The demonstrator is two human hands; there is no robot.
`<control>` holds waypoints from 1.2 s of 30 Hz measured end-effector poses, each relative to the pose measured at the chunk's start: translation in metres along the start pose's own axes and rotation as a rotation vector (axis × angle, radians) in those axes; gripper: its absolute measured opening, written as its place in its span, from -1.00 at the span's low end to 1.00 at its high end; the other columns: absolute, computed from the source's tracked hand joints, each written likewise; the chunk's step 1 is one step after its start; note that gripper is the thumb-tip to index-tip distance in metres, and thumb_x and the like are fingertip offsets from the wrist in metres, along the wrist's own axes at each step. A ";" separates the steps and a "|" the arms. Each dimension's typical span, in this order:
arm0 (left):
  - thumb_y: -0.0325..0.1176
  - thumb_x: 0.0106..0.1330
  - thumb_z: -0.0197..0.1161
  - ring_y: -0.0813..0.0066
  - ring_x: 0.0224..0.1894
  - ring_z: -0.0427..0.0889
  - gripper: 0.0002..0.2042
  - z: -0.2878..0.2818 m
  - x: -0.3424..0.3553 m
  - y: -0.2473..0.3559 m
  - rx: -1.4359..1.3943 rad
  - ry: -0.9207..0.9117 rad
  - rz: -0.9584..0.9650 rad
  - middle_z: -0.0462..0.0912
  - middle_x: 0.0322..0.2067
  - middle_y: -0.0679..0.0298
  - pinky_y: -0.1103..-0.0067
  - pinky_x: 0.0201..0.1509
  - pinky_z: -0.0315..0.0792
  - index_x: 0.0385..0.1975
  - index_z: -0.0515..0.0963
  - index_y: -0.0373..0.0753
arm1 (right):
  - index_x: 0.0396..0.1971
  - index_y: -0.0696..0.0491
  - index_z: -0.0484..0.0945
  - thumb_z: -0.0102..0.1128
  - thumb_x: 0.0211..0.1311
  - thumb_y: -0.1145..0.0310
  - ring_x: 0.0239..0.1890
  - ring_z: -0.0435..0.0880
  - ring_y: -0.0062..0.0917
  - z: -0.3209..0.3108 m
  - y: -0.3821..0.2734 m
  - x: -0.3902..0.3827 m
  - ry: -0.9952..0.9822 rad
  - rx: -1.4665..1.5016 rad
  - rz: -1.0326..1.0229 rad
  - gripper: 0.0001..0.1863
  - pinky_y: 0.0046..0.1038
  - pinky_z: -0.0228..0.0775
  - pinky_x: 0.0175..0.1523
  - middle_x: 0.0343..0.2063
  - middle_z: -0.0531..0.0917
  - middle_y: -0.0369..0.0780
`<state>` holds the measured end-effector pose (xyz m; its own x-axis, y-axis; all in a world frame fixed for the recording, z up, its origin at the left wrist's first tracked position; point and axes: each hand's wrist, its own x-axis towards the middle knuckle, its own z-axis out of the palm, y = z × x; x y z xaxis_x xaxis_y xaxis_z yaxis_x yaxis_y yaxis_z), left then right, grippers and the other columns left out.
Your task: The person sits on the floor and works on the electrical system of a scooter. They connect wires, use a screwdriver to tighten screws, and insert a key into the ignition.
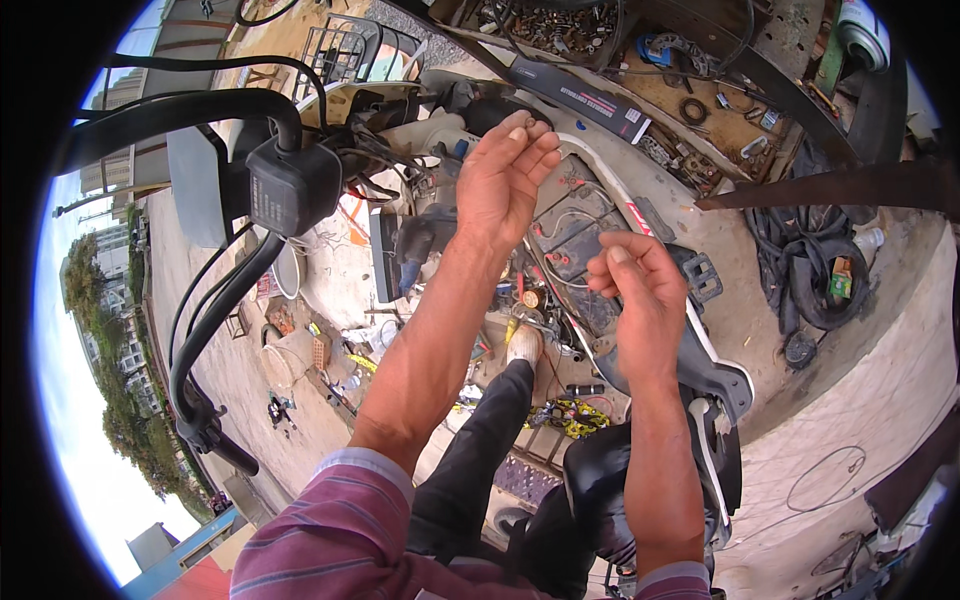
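Observation:
My left hand (505, 180) is raised over an opened electric scooter, fingers curled in and thumb pressed to the fingertips. To its right and lower, my right hand (642, 295) is also closed, the thumb against the bent index finger. Anything pinched in either hand is too small to make out. Beneath and between them lie dark battery blocks (575, 235) with thin wires and red terminals, set in the scooter's open floor. A white trim rail (610, 180) with a red mark runs alongside them. Loose cables (375, 170) hang by the steering column.
The black handlebar (190, 110) with its boxy display unit (290, 185) rises at the left. Beyond my hands lie a long dark carton (580, 98) and trays of small hardware (560, 28). Black inner tubes (815, 265) lie at the right. A rusty metal bar (830, 188) juts in there.

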<state>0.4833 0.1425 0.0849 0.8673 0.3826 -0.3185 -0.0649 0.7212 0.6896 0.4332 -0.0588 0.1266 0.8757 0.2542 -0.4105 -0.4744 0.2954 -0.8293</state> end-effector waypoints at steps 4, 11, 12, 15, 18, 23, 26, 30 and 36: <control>-0.51 0.48 0.18 0.22 -0.04 0.76 -0.76 -0.005 -0.022 -0.003 0.034 -0.063 0.003 0.72 -0.07 0.03 0.35 0.04 0.68 0.07 0.58 -0.39 | -0.06 0.20 0.62 0.15 0.49 0.43 -0.26 0.67 -0.67 0.003 0.000 -0.001 -0.010 0.001 -0.005 -0.82 -0.59 0.52 -0.12 -0.30 0.72 -0.25; -0.42 0.49 0.19 0.43 -0.18 0.60 -0.80 -0.013 -0.041 -0.005 -0.210 -0.326 -0.113 0.63 -0.17 0.20 0.43 -0.02 0.53 0.03 0.59 -0.27 | -0.05 0.19 0.63 0.15 0.48 0.40 -0.29 0.65 -0.66 0.007 0.002 -0.001 -0.035 0.002 -0.022 -0.79 -0.58 0.49 -0.14 -0.32 0.71 -0.26; -0.41 0.48 0.19 0.45 -0.19 0.57 -0.81 -0.014 -0.044 -0.006 -0.231 -0.333 -0.125 0.60 -0.19 0.22 0.44 -0.03 0.51 0.02 0.59 -0.25 | -0.03 0.18 0.63 0.15 0.48 0.37 -0.32 0.63 -0.66 0.007 0.003 -0.002 -0.031 -0.017 -0.029 -0.77 -0.57 0.46 -0.15 -0.34 0.71 -0.27; -0.41 0.48 0.18 0.49 -0.24 0.51 -0.83 -0.018 -0.050 -0.011 -0.275 -0.363 -0.162 0.55 -0.23 0.27 0.46 -0.07 0.45 -0.01 0.58 -0.23 | -0.02 0.17 0.64 0.14 0.48 0.34 -0.35 0.61 -0.66 0.007 0.002 -0.002 -0.030 -0.050 -0.040 -0.74 -0.58 0.42 -0.16 -0.35 0.70 -0.29; -0.44 0.49 0.17 0.46 -0.25 0.54 -0.83 -0.021 -0.053 -0.014 -0.319 -0.416 -0.200 0.58 -0.23 0.25 0.43 -0.08 0.47 0.00 0.59 -0.23 | -0.03 0.17 0.64 0.13 0.48 0.34 -0.36 0.60 -0.67 0.008 0.001 -0.003 -0.029 -0.052 -0.044 -0.75 -0.58 0.41 -0.17 -0.34 0.70 -0.29; -0.46 0.48 0.18 0.39 -0.23 0.61 -0.81 -0.025 -0.056 -0.018 -0.364 -0.486 -0.259 0.67 -0.18 0.18 0.39 -0.08 0.51 0.01 0.63 -0.24 | -0.03 0.16 0.64 0.15 0.47 0.36 -0.36 0.60 -0.69 0.008 -0.001 -0.003 -0.018 -0.027 -0.043 -0.76 -0.60 0.40 -0.17 -0.34 0.71 -0.29; -0.46 0.48 0.19 0.38 -0.22 0.61 -0.82 -0.025 -0.060 -0.020 -0.325 -0.489 -0.261 0.67 -0.18 0.17 0.39 -0.07 0.52 -0.01 0.62 -0.25 | -0.03 0.16 0.64 0.16 0.47 0.37 -0.36 0.60 -0.69 0.009 0.000 -0.003 -0.026 -0.030 -0.055 -0.77 -0.61 0.39 -0.18 -0.34 0.71 -0.30; -0.46 0.47 0.21 0.39 -0.21 0.62 -0.84 -0.028 -0.072 -0.017 -0.265 -0.417 -0.279 0.67 -0.19 0.16 0.41 -0.08 0.54 -0.03 0.61 -0.27 | -0.02 0.16 0.63 0.17 0.47 0.36 -0.36 0.60 -0.70 0.009 0.000 -0.003 -0.019 -0.074 -0.072 -0.77 -0.62 0.39 -0.17 -0.34 0.71 -0.30; -0.47 0.44 0.26 0.40 -0.25 0.66 -0.83 -0.064 -0.114 -0.010 -0.074 -0.296 -0.219 0.68 -0.22 0.16 0.40 -0.10 0.58 -0.03 0.63 -0.28 | -0.04 0.16 0.63 0.18 0.46 0.31 -0.35 0.60 -0.68 -0.001 -0.006 0.003 0.120 0.087 -0.105 -0.74 -0.59 0.41 -0.15 -0.35 0.70 -0.30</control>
<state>0.3534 0.1281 0.0725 0.9691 0.0390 -0.2437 0.1116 0.8115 0.5737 0.4387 -0.0609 0.1300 0.9227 0.1073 -0.3702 -0.3813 0.3945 -0.8361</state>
